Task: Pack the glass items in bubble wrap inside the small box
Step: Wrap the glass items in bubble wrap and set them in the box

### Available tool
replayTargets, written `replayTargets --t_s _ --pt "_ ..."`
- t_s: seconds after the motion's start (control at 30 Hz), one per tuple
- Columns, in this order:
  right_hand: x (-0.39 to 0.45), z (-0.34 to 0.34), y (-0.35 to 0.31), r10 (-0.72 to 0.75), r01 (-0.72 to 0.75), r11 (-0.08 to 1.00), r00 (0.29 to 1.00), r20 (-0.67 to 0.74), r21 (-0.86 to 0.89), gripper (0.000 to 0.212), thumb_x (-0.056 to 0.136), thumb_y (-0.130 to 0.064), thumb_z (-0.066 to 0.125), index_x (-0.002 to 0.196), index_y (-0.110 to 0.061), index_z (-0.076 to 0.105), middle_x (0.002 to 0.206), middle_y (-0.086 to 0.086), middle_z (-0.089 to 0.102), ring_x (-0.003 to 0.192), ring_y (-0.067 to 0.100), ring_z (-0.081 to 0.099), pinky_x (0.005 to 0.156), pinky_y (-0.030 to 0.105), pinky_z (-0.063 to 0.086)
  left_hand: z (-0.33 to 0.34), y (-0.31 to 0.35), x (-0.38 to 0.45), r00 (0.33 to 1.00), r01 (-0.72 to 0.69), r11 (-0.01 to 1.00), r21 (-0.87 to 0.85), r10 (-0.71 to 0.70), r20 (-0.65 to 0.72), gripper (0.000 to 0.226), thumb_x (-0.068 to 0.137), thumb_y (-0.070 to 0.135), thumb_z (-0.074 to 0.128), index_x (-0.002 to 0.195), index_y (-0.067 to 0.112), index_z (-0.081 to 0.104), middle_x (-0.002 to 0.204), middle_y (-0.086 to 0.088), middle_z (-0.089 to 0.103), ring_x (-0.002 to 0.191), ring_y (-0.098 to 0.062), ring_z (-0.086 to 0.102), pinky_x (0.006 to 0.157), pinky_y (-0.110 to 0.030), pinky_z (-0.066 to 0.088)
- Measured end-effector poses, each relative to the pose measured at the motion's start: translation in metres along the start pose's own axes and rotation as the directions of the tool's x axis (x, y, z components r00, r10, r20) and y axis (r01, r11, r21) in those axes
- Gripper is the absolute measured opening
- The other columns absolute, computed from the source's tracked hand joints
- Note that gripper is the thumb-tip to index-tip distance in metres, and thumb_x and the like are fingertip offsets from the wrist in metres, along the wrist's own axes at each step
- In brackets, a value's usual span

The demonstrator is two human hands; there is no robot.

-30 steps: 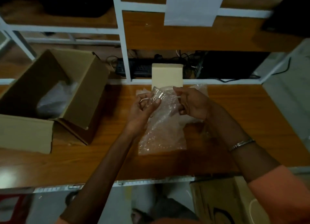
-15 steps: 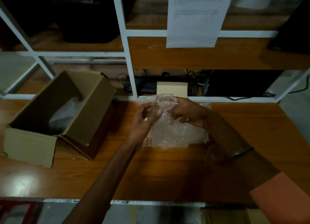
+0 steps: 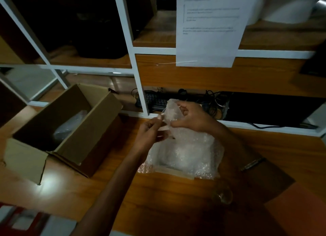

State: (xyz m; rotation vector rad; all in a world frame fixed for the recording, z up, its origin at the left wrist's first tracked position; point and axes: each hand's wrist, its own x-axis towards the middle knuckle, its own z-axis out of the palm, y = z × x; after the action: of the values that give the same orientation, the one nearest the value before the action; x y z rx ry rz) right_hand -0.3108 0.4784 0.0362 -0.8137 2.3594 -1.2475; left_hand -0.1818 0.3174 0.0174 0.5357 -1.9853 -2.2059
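Hands, left hand [image 3: 150, 132] and right hand [image 3: 191, 117], pinching crinkly clear bubble wrap [image 3: 185, 147], open cardboard box [image 3: 58, 128] beside

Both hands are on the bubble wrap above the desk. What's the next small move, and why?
Probably fold the loose wrap round once more. The right hand grips the bundled top of the bubble wrap and the left hand pinches its edge, while most of the sheet lies spread on the desk, not yet ready for the open box.
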Motion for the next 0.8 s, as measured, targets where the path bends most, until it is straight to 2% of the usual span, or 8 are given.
replayTargets --t_s 0.07,0.13,0.2,0.27,0.33,0.43,0.6,0.8 --pt "-0.001 -0.009 -0.002 -0.092 0.068 0.912 0.995 -0.038 -0.404 0.084 0.070 -0.046 0.090 0.146 -0.038 0.055 0.137 -0.007 0.062 0.115 0.016 0.065 0.084 0.034 0.057 0.002 0.005 0.002 0.960 -0.167 0.973 0.157 0.197 -0.198 0.038 0.107 0.041 0.062 0.139 0.019 0.062 0.132 -0.006 0.071 0.112 -0.019 0.074 0.095 -0.041 0.064" --pt "-0.003 -0.017 -0.005 -0.154 0.128 0.796 0.988 0.007 -0.591 0.083 0.071 -0.046 0.086 0.147 -0.041 0.053 0.138 -0.007 0.056 0.118 0.017 0.059 0.079 0.032 0.050 0.002 0.016 0.003 0.834 -0.403 0.838 0.368 0.502 -0.229 0.052 0.100 0.040 0.074 0.146 0.023 0.055 0.141 0.001 0.061 0.124 -0.010 0.064 0.097 -0.029 0.059" --pt "-0.005 -0.020 -0.006 -0.168 0.193 0.811 0.981 0.097 -0.552 0.078 0.071 -0.046 0.085 0.143 -0.041 0.057 0.134 -0.007 0.059 0.118 0.016 0.059 0.083 0.033 0.053 0.004 0.024 0.010 0.736 -0.591 0.597 0.542 0.675 0.060 0.061 0.096 0.036 0.080 0.149 0.018 0.056 0.150 0.003 0.054 0.138 -0.008 0.053 0.110 -0.025 0.048" --pt "-0.008 -0.022 -0.007 -0.198 0.261 0.819 0.964 0.175 -0.511 0.073 0.071 -0.042 0.085 0.140 -0.037 0.061 0.135 -0.007 0.064 0.117 0.016 0.064 0.086 0.034 0.056 0.007 0.025 0.021 0.668 -0.691 0.327 0.644 0.630 0.397 0.070 0.093 0.042 0.080 0.153 0.015 0.055 0.159 0.000 0.050 0.153 -0.018 0.040 0.123 -0.036 0.036" --pt "-0.016 -0.025 -0.010 -0.205 0.295 0.805 0.952 0.225 -0.514 0.072 0.075 -0.036 0.085 0.143 -0.031 0.062 0.140 -0.007 0.065 0.118 0.014 0.065 0.090 0.034 0.056 0.010 0.018 0.030 0.665 -0.716 0.226 0.660 0.509 0.547 0.076 0.094 0.048 0.078 0.157 0.015 0.050 0.160 -0.002 0.052 0.156 -0.023 0.037 0.126 -0.049 0.032" --pt "-0.024 -0.035 -0.008 -0.187 0.270 0.840 0.958 0.216 -0.471 0.072 0.079 -0.039 0.086 0.146 -0.032 0.061 0.144 -0.011 0.064 0.126 0.010 0.061 0.101 0.038 0.054 0.005 0.015 0.040 0.690 -0.712 0.297 0.636 0.465 0.555 0.074 0.092 0.052 0.081 0.153 0.019 0.054 0.146 0.002 0.064 0.137 -0.016 0.056 0.124 -0.052 0.033" --pt "-0.027 -0.053 -0.005 -0.081 0.121 0.953 0.985 0.152 -0.277 0.074 0.073 -0.035 0.095 0.141 -0.036 0.065 0.133 -0.013 0.070 0.120 0.005 0.065 0.102 0.034 0.056 -0.003 0.013 0.050 0.755 -0.648 0.323 0.689 0.387 0.529 0.079 0.082 0.061 0.083 0.147 0.026 0.055 0.134 0.005 0.064 0.125 -0.017 0.053 0.107 -0.041 0.042" --pt "-0.021 -0.059 -0.017 0.023 -0.021 1.000 0.995 -0.096 0.015 0.062 0.075 -0.031 0.095 0.131 -0.029 0.069 0.119 -0.012 0.073 0.106 0.008 0.072 0.097 0.042 0.061 -0.027 0.005 0.070 0.868 -0.445 0.602 0.663 0.474 0.151 0.029 0.095 0.057 0.072 0.100 0.029 0.068 0.094 0.005 0.067 0.082 -0.011 0.062 0.066 -0.036 0.053"
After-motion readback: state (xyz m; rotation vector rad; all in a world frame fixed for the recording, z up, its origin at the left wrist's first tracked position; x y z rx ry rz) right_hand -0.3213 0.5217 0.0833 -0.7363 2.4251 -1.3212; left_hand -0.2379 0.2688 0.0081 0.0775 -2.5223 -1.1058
